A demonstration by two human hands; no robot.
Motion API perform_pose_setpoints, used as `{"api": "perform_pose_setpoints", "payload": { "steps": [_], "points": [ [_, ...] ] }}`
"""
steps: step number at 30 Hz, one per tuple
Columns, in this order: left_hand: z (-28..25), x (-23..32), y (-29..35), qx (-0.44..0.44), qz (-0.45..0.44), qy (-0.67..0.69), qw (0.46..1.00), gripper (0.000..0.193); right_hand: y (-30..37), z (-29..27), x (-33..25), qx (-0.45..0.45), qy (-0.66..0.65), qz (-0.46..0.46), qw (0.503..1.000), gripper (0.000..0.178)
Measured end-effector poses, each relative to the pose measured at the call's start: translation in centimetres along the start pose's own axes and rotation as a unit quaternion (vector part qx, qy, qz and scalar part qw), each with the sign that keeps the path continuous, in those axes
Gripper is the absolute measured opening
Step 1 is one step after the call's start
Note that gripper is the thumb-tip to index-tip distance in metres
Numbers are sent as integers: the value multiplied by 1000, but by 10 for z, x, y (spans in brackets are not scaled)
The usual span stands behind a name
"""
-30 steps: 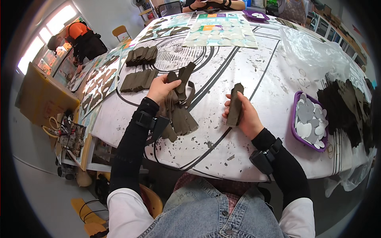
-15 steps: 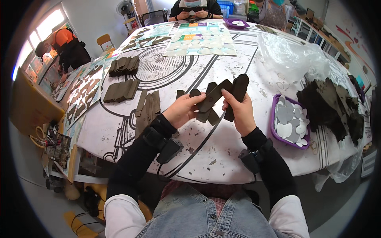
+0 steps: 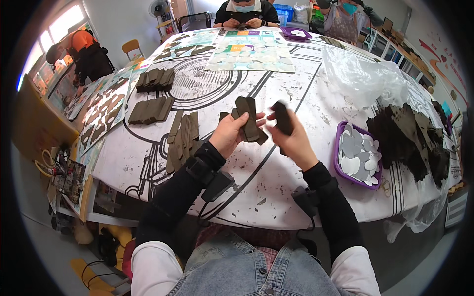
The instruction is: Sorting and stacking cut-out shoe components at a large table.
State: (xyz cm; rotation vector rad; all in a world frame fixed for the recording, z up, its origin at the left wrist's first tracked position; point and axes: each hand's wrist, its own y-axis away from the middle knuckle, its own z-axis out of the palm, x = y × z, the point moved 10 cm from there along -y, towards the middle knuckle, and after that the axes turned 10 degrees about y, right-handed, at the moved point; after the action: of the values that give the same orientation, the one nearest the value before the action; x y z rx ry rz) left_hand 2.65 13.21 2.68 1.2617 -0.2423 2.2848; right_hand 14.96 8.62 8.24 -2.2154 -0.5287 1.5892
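Observation:
My left hand (image 3: 228, 134) is closed on several flat dark brown strips (image 3: 250, 118) with pointed ends, fanned over one another above the table. Just right of it, my right hand (image 3: 297, 143) grips a thicker bundle of dark strips (image 3: 282, 118), held upright and smeared by motion. The right fingertips come close to the left-hand strips; whether they touch, I cannot tell. To the left on the table lie two neat stacks of dark strips, a far stack (image 3: 155, 79) and a nearer stack (image 3: 151, 109), and a looser spread of strips (image 3: 182, 138) beside my left wrist.
On the right stands a purple basket (image 3: 337, 165) of grey and white ovals (image 3: 359, 154). Beyond it are a heap of dark sheets (image 3: 412, 135) and a clear plastic bag (image 3: 365, 74). Printed sheets (image 3: 249, 52) lie at the far side, where a co-worker (image 3: 244, 15) handles something dark.
The strip stretched between my hands is now on the left-hand strips. My right hand has drawn slightly back, turning its bundle. The co-worker opposite now holds a dark thing instead of a pale one.

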Motion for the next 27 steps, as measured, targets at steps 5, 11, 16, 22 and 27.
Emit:
{"api": "perform_pose_setpoints", "payload": {
  "steps": [5,11,16,22,27],
  "points": [
    [19,-5,10,-61,14,27,998,32,25,27,80,-23,-336,314,888,65],
    [19,-29,22,-2,-21,68,997,32,29,45,41,-200,-153,216,943,54],
    [14,-12,34,-13,61,88,994,34,27,33,33,-264,68,221,936,38],
    [3,-4,33,10,184,-215,959,40,28,40,3,-203,421,-1,884,34],
    [-18,-36,16,65,139,-165,974,38,26,40,8,-167,463,-95,865,34]
  ]
}}
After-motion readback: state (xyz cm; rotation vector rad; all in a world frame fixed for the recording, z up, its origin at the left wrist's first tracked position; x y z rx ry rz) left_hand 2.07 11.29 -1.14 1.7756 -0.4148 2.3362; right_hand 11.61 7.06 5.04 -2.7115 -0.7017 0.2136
